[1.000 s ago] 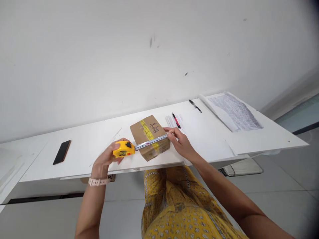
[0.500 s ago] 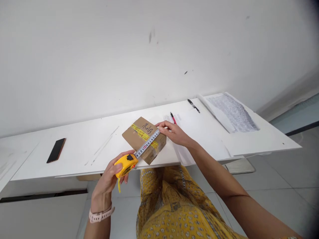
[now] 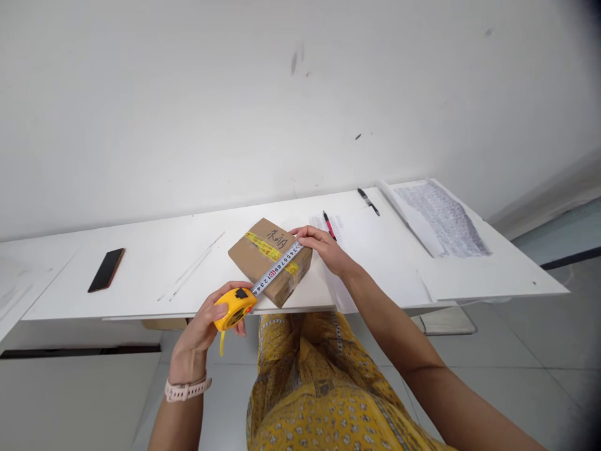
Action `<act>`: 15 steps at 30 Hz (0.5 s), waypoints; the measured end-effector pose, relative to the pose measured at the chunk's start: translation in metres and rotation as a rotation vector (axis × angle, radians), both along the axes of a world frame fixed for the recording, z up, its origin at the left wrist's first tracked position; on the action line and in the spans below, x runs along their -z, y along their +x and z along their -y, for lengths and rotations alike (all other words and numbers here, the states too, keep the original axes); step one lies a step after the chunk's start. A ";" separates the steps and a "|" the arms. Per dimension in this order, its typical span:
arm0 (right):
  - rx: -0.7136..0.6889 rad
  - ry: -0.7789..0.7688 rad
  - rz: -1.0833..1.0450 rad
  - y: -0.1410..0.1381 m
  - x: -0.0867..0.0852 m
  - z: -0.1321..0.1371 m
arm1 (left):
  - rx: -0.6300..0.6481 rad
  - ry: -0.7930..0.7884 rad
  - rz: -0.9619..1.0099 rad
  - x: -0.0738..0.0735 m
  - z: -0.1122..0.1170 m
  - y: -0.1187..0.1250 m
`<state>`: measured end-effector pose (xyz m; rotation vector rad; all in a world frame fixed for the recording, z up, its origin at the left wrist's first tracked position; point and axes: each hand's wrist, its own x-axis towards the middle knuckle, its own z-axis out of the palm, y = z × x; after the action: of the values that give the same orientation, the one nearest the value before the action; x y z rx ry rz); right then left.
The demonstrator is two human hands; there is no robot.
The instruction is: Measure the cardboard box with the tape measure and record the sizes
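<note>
A small cardboard box [image 3: 256,255] with yellow printed tape and black handwriting lies at an angle near the desk's front edge. My left hand [image 3: 206,319] is closed around a yellow tape measure [image 3: 236,308], just off the box's near left side. Its silver blade [image 3: 277,269] runs out across the top of the box, numbers facing up. At the box's right edge, my right hand [image 3: 322,246] pinches the blade's end with thumb and fingers. The very tip of the blade is hidden by those fingers.
On the white desk [image 3: 154,250], a dark phone [image 3: 107,270] lies to the left. Behind my right hand is a red and black pen [image 3: 329,225] on paper, then a black pen [image 3: 369,202] and an open notebook [image 3: 436,216] with writing. A white wall [image 3: 188,113] rises behind.
Both hands keep their hold on the tape measure and blade, which stays across the box. The view has shifted slightly; little else differs.
</note>
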<state>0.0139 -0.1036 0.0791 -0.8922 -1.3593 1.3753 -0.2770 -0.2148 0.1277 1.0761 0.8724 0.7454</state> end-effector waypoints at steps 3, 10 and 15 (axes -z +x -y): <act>-0.017 -0.013 -0.018 0.000 0.000 -0.005 | -0.014 -0.014 0.043 0.000 0.003 0.008; 0.004 -0.037 0.007 0.001 0.007 -0.007 | -0.078 -0.014 0.073 -0.002 0.009 0.019; 0.059 -0.001 0.005 -0.004 0.010 -0.002 | -0.110 0.003 0.027 -0.006 0.009 0.022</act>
<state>0.0095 -0.1014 0.0690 -0.9293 -1.3260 1.3298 -0.2549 -0.2238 0.1333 1.0245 0.9126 0.8511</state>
